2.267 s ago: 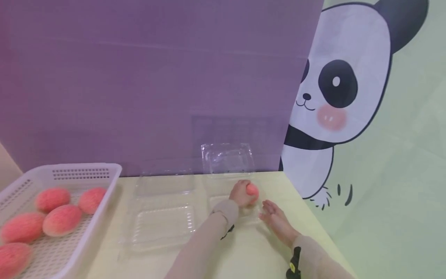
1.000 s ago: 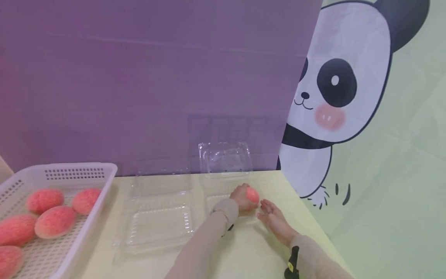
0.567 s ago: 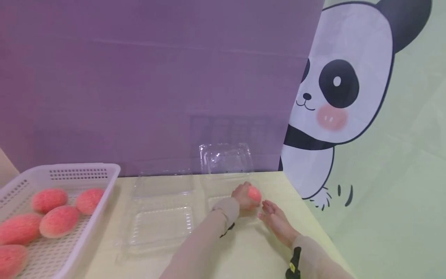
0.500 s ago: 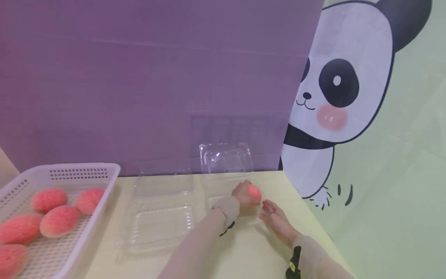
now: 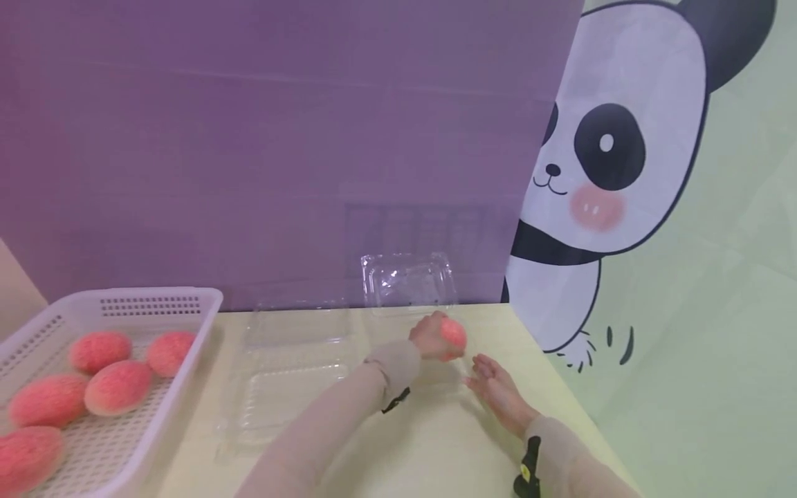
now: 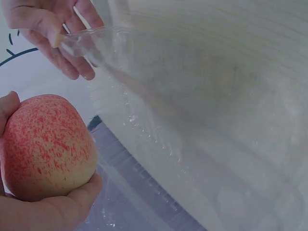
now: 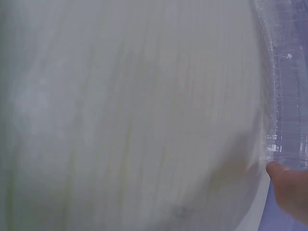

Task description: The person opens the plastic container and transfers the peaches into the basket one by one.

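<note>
My left hand [image 5: 429,337] holds a pink-red peach [image 5: 454,333] above the right clear plastic clamshell box [image 6: 144,137]. The left wrist view shows the peach close up, pale at the bottom and flecked with red, between thumb and fingers. Opposite it, my right hand [image 5: 501,398] grips the box's near right corner, with the thumb on one side of the plastic and the fingers beyond. Only that thumb [image 7: 284,178] shows well in the right wrist view. Behind, the box's raised lid [image 5: 409,280] leans against the purple backdrop. My left arm hides part of the box.
On the left, a white perforated basket [image 5: 214,304] holds several more peaches [image 5: 118,387]. A second clear clamshell box [image 5: 295,391] lies open between basket and left forearm. The pale wooden table [image 5: 436,443] ends at the purple backdrop [image 5: 280,152].
The left hand has risen slightly with the peach, and its forearm has swung left over the second box. The right hand stays almost where it was.
</note>
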Tool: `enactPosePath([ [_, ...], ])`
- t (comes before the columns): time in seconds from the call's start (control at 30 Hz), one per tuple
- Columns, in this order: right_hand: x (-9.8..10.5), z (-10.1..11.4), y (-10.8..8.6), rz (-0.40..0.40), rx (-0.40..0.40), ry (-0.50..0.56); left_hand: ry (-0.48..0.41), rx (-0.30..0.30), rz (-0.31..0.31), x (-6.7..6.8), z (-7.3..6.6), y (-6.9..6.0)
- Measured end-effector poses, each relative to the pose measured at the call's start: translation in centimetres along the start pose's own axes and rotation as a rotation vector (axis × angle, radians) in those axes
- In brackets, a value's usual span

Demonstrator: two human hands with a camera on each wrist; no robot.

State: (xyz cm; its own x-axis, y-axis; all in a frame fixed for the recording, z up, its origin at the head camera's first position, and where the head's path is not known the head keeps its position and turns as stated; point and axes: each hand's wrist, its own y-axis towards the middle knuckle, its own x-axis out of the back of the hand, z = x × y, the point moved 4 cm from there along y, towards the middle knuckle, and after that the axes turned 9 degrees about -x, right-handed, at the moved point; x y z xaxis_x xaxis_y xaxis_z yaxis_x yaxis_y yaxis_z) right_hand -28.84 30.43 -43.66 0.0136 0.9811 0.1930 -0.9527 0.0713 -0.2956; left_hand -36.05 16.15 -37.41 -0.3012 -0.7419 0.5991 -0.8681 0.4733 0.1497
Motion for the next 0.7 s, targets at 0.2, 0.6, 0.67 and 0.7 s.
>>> enactPosePath([
  [0.2,0.1,-0.1,0.0,0.004,-0.007,-0.009,-0.038,-0.016,0.028,1.4,-0.9,-1.3],
  [0.6,0.2,-0.1,0.2,-0.003,-0.005,-0.010,-0.042,-0.042,0.055,4.2,-1.4,-5.1],
  [0.67,0.2,0.0,0.1,0.001,-0.011,-0.018,-0.048,-0.048,0.055,4.7,-1.4,-5.7],
  [0.7,0.2,0.0,0.1,0.003,-0.010,-0.023,-0.050,-0.054,0.054,4.9,-1.3,-6.0],
])
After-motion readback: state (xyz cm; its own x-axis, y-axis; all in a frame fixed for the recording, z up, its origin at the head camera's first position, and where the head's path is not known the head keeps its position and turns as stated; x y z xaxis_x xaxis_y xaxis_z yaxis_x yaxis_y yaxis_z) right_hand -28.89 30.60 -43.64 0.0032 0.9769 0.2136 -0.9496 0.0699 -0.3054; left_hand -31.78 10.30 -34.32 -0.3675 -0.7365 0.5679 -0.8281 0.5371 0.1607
